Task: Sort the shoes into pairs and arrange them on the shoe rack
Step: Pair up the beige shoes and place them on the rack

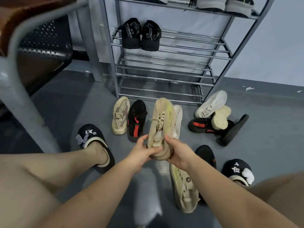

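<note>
Firstly, far left: grey tubular metal frame (pixel 24 96) slanting down to the floor, hemming in that side. Next, dark fabric slipper with checked bow (pixel 92 139) worn on the left foot, planted just clear of the loose shoes. Then beige chunky lace-up trainer (pixel 120 116) and black knit trainer with red stripe (pixel 137 120), side by side, toes toward the rack, unmatched, likely parked pending partners. Centre: tan knit sneaker with yellow-green streak (pixel 162 119) lifted off the floor, toe aimed at the rack, left hand (pixel 141 152) clasped round the heel from one side, right hand (pixel 179 153) curled round it from the other, probably gripped there for going in toe first. Just behind, long white trainer (pixel 178 119), partly hidden. Under the right forearm, matching tan knit sneaker (pixel 184 191) on its side on the floor, close by, apparently the partner. Straight ahead, grey metal-bar shoe rack (pixel 164 79): black fleece-lined pair (pixel 140 35) at the left of an upper tier, open bars to their right, tiers below showing only bars; front rails to be cleared on the way in. Right: white knit sneaker (pixel 211 104), second black trainer with red stripe (pixel 202 125), cream upturned sole (pixel 220 117) and black slide sandal (pixel 235 130), overlapping in a heap, unsorted. Farthest right, dark slipper with star patch (pixel 236 170) on the right foot. Free floor between heap and held sneaker.
</note>
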A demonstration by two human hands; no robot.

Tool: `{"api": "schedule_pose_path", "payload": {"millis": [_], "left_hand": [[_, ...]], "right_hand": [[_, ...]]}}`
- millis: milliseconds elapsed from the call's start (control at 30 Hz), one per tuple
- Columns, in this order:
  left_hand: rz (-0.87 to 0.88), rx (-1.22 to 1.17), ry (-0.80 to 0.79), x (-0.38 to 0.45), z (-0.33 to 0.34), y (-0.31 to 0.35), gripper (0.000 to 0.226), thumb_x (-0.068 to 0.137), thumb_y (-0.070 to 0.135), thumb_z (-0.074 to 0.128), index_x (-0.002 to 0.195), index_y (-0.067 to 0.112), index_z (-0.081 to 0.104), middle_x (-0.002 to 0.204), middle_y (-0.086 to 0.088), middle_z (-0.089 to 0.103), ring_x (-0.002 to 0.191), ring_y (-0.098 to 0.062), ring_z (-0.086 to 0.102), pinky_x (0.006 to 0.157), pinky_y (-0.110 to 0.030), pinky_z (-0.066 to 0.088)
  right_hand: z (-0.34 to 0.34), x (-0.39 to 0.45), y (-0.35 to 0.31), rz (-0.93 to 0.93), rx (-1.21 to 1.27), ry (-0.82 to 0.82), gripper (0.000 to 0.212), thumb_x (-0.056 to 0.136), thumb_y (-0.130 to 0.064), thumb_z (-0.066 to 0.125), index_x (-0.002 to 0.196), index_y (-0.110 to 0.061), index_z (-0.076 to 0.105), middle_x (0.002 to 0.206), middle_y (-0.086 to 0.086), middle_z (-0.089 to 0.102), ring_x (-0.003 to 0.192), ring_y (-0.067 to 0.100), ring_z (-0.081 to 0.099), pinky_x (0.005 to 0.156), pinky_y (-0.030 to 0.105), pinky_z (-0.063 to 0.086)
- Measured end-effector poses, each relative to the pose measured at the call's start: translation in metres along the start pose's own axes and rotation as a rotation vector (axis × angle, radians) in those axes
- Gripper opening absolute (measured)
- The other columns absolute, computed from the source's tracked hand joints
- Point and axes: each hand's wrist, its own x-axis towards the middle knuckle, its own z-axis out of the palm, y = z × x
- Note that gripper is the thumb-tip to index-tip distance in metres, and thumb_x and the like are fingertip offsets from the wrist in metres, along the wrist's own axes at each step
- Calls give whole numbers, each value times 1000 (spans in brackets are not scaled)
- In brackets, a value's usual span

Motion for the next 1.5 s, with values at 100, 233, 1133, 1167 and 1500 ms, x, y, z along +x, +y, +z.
{"api": "schedule_pose_path", "payload": {"millis": [100, 233, 1133, 1167, 1500], "left_hand": [[-120, -107, -18, 2, -1, -3, 47, 86, 19, 66, 128, 15, 47, 113, -10, 66, 94, -22, 65, 80, -35, 54], [-237, -116, -66, 6, -5, -12, 29, 92, 23, 57, 118, 9, 60, 109, -9, 67, 95, -23, 63, 88, -40, 49], [-413, 280, -250, 36, 70, -85, 39, 91, 23, 60, 128, 20, 50, 103, 4, 65, 94, -13, 62, 84, -34, 51], [-429, 362, -269, 38, 73, -86, 39, 91, 29, 59, 128, 22, 50, 106, 6, 64, 95, -11, 60, 80, -30, 50], [-693, 737, -106, 42, 76, -164, 60, 89, 45, 57, 137, 13, 44, 138, -13, 47, 124, -28, 48, 93, -35, 45]], "right_hand": [[-11, -7, 1, 53, -53, 42, 40, 93, -31, 54, 127, -10, 59, 121, 11, 67, 113, 27, 62, 96, 42, 50], [-19, -13, 11, 106, -79, 111, 40, 88, -32, 62, 121, -8, 62, 116, 10, 69, 108, 24, 64, 93, 38, 51], [-152, -38, 41, 190, -52, 193, 28, 94, -16, 56, 121, -20, 58, 111, 6, 68, 101, 25, 64, 78, 41, 56], [-162, -40, 44, 191, -47, 226, 30, 94, -15, 56, 123, -21, 58, 113, 7, 67, 103, 26, 64, 77, 42, 56], [-248, -59, 70, 242, -90, 538, 41, 91, -10, 59, 131, -18, 53, 122, 12, 64, 110, 33, 61, 78, 44, 55]]}}
